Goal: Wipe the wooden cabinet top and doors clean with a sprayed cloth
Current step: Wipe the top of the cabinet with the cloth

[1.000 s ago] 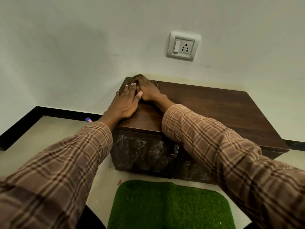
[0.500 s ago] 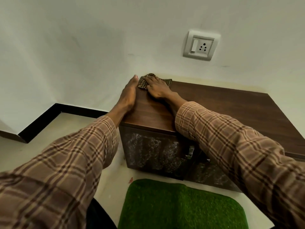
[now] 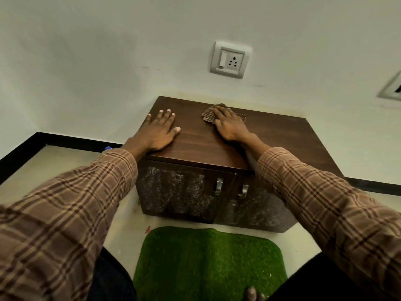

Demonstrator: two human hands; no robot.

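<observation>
Dim, even indoor light falls from above on the cabinet top (image 3: 217, 140), casting soft shadows under both forearms. Wide-angle distortion bows the wall (image 3: 108, 51) and skirting near the edges; the sleeves (image 3: 65, 213) in the lower corners look soft and slightly blurred.

The cabinet (image 3: 206, 144) stands against the wall (image 3: 108, 51). The left hand (image 3: 157, 132) lies flat by its top's left edge; the right hand (image 3: 231, 124) rests on the cloth (image 3: 208, 115) near the rear edge. A mat (image 3: 206, 263) lies before the doors (image 3: 178, 192), a socket (image 3: 230, 59) above.
</observation>
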